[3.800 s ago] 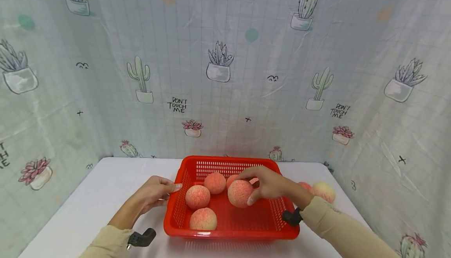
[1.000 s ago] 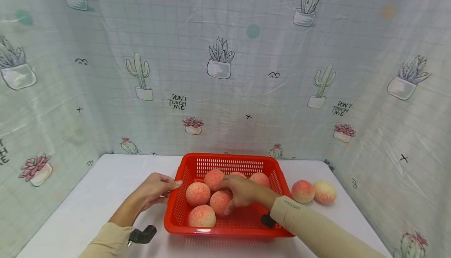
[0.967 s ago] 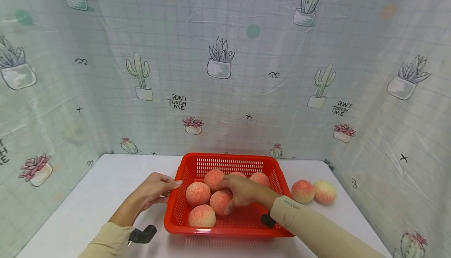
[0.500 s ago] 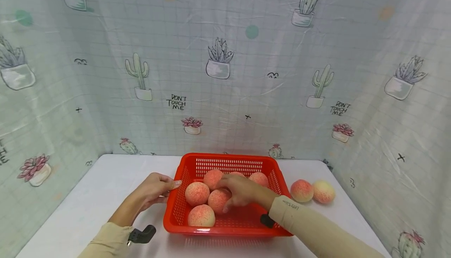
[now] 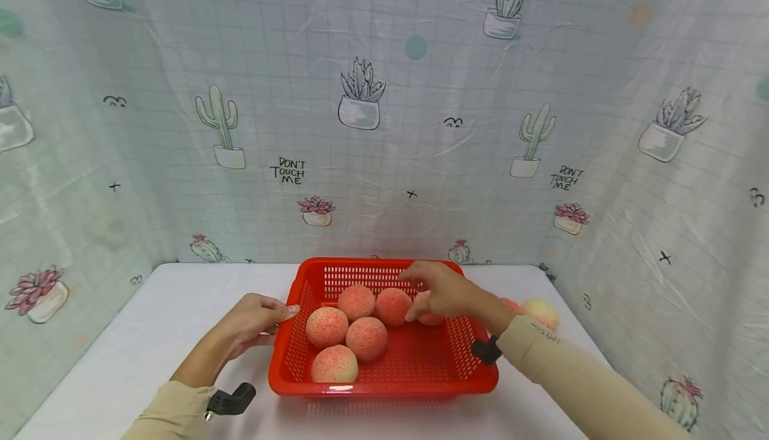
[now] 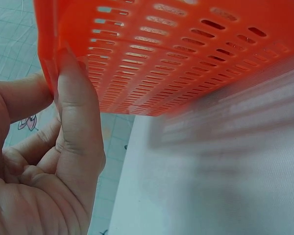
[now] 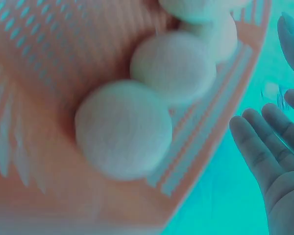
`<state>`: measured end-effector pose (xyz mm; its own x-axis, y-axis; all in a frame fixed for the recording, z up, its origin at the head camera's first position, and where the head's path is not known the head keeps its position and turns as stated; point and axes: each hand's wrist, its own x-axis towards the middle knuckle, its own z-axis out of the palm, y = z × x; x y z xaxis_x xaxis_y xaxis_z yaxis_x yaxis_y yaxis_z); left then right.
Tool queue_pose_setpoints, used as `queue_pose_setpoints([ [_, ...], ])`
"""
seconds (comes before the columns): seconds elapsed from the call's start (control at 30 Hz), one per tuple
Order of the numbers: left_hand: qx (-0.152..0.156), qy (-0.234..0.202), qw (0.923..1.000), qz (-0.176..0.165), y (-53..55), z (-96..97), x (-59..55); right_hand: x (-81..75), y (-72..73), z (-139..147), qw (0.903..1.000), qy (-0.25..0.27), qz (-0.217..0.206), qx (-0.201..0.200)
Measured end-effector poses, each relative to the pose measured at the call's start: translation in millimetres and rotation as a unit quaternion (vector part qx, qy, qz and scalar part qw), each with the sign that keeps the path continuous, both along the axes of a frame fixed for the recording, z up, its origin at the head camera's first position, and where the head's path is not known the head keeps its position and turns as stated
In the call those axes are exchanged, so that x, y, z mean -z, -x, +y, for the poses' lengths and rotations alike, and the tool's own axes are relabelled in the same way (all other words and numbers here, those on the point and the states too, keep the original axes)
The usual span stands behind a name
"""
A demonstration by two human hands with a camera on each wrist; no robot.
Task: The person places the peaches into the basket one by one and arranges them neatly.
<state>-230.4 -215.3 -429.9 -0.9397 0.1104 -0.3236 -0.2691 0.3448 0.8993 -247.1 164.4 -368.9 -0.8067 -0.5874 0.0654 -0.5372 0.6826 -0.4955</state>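
A red slotted basket (image 5: pixel 384 387) stands on the white table (image 5: pixel 180 313) with several pink peaches in it, among them one (image 5: pixel 366 338) in the middle and one (image 5: pixel 334 364) at the front. My left hand (image 5: pixel 264 313) holds the basket's left rim; in the left wrist view its thumb (image 6: pixel 76 112) presses on the basket wall (image 6: pixel 176 54) and the other fingers are curled. My right hand (image 5: pixel 429 291) hovers over the basket's back right, fingers spread and holding nothing. It partly hides a peach (image 5: pixel 429 319). The right wrist view shows the spread fingers (image 7: pixel 255 147) beside two peaches (image 7: pixel 122 129).
Two more peaches lie on the table right of the basket: one (image 5: pixel 543 313) shows well, the other (image 5: pixel 510 304) is mostly hidden behind my right wrist. Cactus-print cloth (image 5: pixel 372 126) walls the table at the back and both sides. Black camera mounts (image 5: pixel 231 400) sit on both wrists.
My right hand has let go of the peach it was setting down in the middle of the basket and has risen toward the back right. The left hand stays on the rim.
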Motion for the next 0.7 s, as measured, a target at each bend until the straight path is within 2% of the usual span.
queue_pose_setpoints([
  [0.17,0.003,-0.001,1.0,-0.002,0.3,-1.2,-0.9,-13.0,1.6,40,0.9987,0.017,0.015,0.046],
  [0.33,0.005,-0.004,1.0,-0.001,0.6,-3.1,-1.3,-14.8,7.2,88,0.9953,0.034,0.017,0.089],
  [0.47,0.009,-0.009,0.9999,0.0,0.8,-3.9,-1.4,-6.1,6.8,125,0.9895,0.016,0.022,0.142],
  [0.7,0.011,-0.013,0.9998,-0.004,0.8,-1.8,-0.8,23.9,-3.7,170,0.979,-0.015,-0.006,0.203],
])
